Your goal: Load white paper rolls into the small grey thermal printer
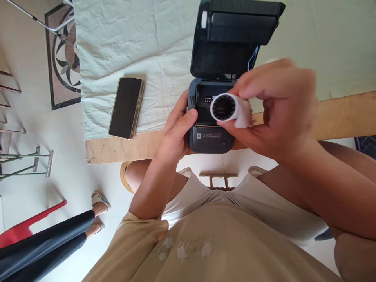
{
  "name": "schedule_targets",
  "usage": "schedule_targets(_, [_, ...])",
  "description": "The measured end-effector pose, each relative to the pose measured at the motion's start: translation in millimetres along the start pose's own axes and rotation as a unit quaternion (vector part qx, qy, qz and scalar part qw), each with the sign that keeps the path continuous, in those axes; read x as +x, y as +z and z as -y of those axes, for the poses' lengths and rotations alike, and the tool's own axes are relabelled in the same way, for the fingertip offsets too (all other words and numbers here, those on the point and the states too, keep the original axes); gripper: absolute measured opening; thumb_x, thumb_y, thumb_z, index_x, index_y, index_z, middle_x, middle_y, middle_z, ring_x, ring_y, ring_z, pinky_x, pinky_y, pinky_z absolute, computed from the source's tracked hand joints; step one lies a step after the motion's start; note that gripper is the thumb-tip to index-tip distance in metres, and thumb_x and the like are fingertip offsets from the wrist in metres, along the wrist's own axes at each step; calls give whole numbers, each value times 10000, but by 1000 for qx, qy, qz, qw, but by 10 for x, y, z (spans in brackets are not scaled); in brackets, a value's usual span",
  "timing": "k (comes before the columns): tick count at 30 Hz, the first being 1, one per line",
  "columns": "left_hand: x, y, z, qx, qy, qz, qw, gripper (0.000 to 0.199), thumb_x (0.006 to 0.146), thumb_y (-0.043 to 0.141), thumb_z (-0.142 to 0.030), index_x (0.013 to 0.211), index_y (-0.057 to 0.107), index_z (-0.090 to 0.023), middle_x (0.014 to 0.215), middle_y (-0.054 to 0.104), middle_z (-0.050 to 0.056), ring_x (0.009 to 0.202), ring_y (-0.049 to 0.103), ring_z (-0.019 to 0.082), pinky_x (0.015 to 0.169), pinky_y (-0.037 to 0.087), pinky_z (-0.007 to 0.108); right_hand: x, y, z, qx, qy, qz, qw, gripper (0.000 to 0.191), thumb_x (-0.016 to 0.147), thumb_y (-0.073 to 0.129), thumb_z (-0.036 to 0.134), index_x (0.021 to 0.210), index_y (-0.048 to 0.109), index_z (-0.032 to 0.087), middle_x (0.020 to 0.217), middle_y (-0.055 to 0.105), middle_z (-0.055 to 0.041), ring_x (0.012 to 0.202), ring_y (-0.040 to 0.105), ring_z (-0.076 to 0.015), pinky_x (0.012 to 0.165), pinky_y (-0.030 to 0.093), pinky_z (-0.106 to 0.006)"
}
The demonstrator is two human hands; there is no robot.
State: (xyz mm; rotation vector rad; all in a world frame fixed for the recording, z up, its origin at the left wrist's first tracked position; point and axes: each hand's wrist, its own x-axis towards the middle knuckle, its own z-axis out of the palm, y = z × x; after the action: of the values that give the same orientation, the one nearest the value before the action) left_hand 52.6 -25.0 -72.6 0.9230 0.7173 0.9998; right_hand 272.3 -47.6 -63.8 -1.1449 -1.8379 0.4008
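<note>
A dark label printer stands at the table's front edge, its hinged lid raised toward the far side. My left hand grips the printer's left side, thumb on the rim of the open bay. Over that bay, my right hand pinches a small white roll between thumb and fingers. The roll's hollow, ribbed end faces me, and a short flap of paper hangs at its side. Part of the bay and the printer's right side are hidden behind the roll and my right hand.
A phone with a dark screen lies left of the printer on the pale green cloth. Bare wood shows along the table's front edge. At lower left are another person's legs and a red chair.
</note>
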Motion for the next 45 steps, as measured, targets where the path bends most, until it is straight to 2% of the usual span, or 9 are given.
schedule_targets(4, [-14, 53, 8, 13, 8, -12, 1000, 338, 1068, 802, -551, 1225, 806, -251, 1358, 834, 44, 1686, 593, 368, 1321, 608, 468, 91, 118, 47, -113, -108, -86, 984, 246, 1003, 775, 108, 990, 590, 269, 1204, 864, 53, 1030, 842, -166, 769, 629, -350])
schedule_targets(12, [14, -20, 40, 43, 28, 1, 999, 499, 1037, 810, -621, 1357, 774, -240, 1426, 828, 87, 1665, 598, 411, 1256, 622, 467, 58, 62, 16, -162, -183, -83, 966, 128, 1056, 744, 182, 1040, 668, 283, 1113, 836, 20, 965, 817, -210, 841, 641, -428])
schedule_targets(19, [-48, -53, 29, 90, -1, -11, 996, 454, 959, 891, -518, 1349, 757, -327, 1334, 811, 29, 1260, 764, 302, 1052, 634, 375, -93, 226, 173, -97, -185, -56, 976, 204, 1088, 722, 368, 910, 645, 304, 886, 734, 33, 929, 758, -227, 749, 545, -485])
schedule_targets(23, [-74, 2, 15, 110, -5, -45, 993, 732, 836, 993, -465, 1484, 691, -306, 1411, 780, 50, 1385, 743, 366, 1108, 607, 395, -33, 56, 126, -36, -128, -80, 988, 61, 1054, 736, 335, 1101, 753, 369, 1099, 742, -21, 1057, 756, -281, 896, 663, -534])
schedule_targets(28, [-61, 24, 5, 102, -5, -42, 994, 948, 732, 1054, -409, 1567, 612, -326, 1563, 724, 68, 1578, 643, 397, 1221, 595, 420, 68, -88, 89, 71, 77, -67, 992, 462, 1160, 641, 385, 1598, 592, 526, 1724, 525, 40, 1646, 549, -287, 721, 650, -342])
schedule_targets(32, [-69, 10, 30, 101, -8, -46, 994, 935, 755, 1044, -395, 1581, 612, -324, 1477, 750, 66, 1508, 696, 392, 1157, 627, 420, 69, -36, 32, 95, 60, -97, 989, 284, 1154, 649, 502, 1416, 695, 401, 1519, 662, -21, 1315, 733, -247, 586, 554, -307])
schedule_targets(36, [-77, -22, 42, 104, -23, -53, 993, 866, 776, 1029, -417, 1541, 629, -341, 1391, 761, 42, 1280, 775, 344, 950, 646, 373, 13, -15, -92, 90, 43, -5, 995, 223, 1071, 718, 465, 1215, 697, 297, 1472, 684, -93, 1104, 758, -240, 597, 582, -341])
schedule_targets(40, [-76, -13, 22, 93, -27, -38, 995, 943, 759, 1054, -362, 1581, 593, -347, 1425, 734, 38, 1217, 735, 297, 900, 609, 340, -69, 21, -226, 126, 41, 103, 986, 343, 999, 776, 422, 1292, 638, 309, 1629, 585, -102, 1294, 728, -307, 613, 603, -321])
schedule_targets(45, [-92, 134, 14, 52, 16, -65, 996, 689, 883, 935, -628, 1477, 687, -383, 1438, 729, 34, 1396, 709, 337, 1142, 597, 400, -90, 134, -322, 212, 117, 107, 964, 711, 1035, 734, 705, 1602, 438, 395, 1384, 679, -67, 893, 693, -178, 628, 602, -325])
